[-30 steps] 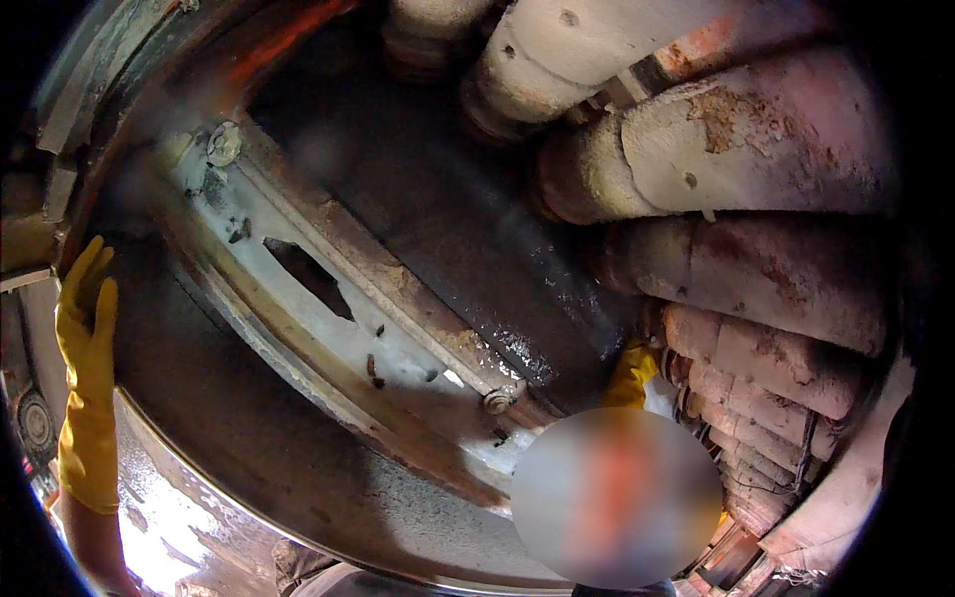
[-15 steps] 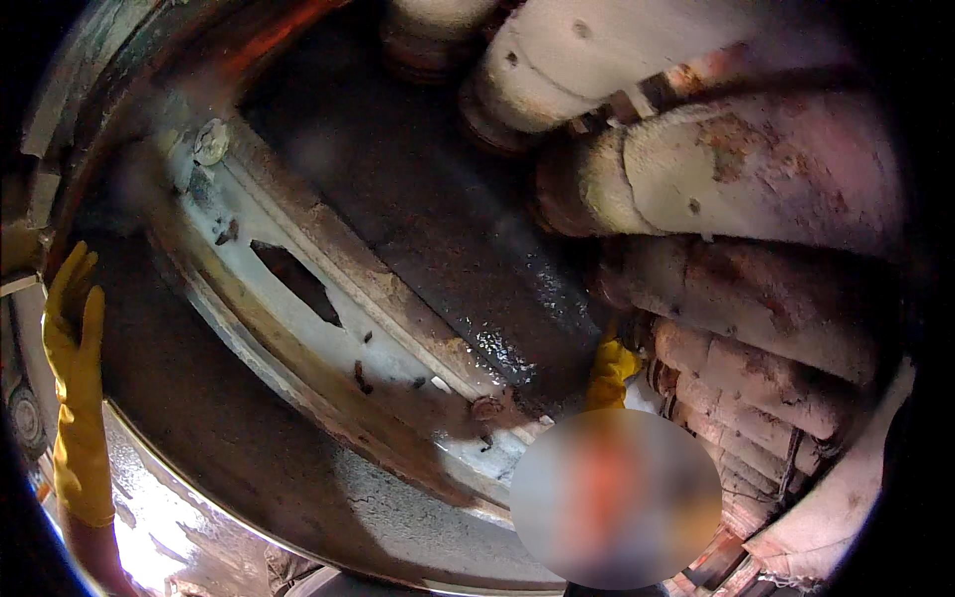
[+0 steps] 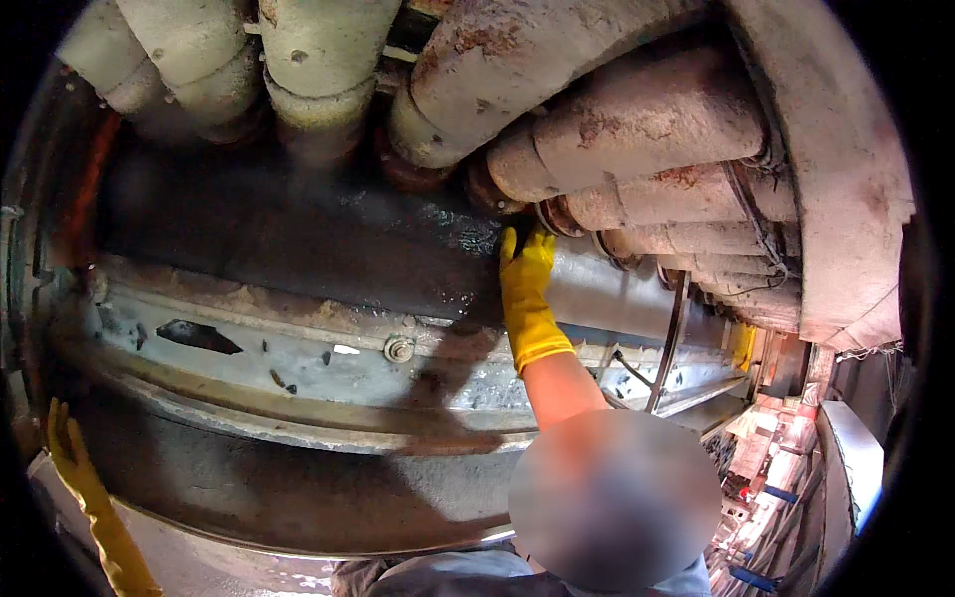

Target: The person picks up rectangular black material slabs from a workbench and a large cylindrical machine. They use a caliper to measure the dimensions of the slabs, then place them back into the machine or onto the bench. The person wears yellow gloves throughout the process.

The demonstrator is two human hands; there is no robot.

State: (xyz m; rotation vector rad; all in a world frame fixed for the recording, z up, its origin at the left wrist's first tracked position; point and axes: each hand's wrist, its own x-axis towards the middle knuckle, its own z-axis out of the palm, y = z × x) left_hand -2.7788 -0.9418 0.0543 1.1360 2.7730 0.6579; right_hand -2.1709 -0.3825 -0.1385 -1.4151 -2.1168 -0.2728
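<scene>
My right hand [image 3: 529, 259], in a yellow rubber glove, reaches forward to the wet dark surface [image 3: 398, 224], just below the ends of the thick pale pipes. Its fingers look curled, with a dark gap or dark thing between them that I cannot make out. Bare forearm shows below the cuff, then a blurred patch hides the rest of the arm. At the far left my left hand [image 3: 68, 438], in a matching glove, is raised beside the curved rim [image 3: 229, 539]. Its fingers are stretched upward and hold nothing visible.
Encrusted pipes [image 3: 617, 119] crowd the top and right. A pale ledge [image 3: 328, 383] with a jagged dark hole [image 3: 199, 336], scattered dark bits and a rusty bolt [image 3: 398, 348] runs across the middle. A dark bar [image 3: 671, 338] slants at right, near a yellow thing [image 3: 744, 346].
The view has turned, so the ledge lies nearly level instead of slanting. My right glove shows farther up and left, with its forearm exposed. My left hand sits lower in view.
</scene>
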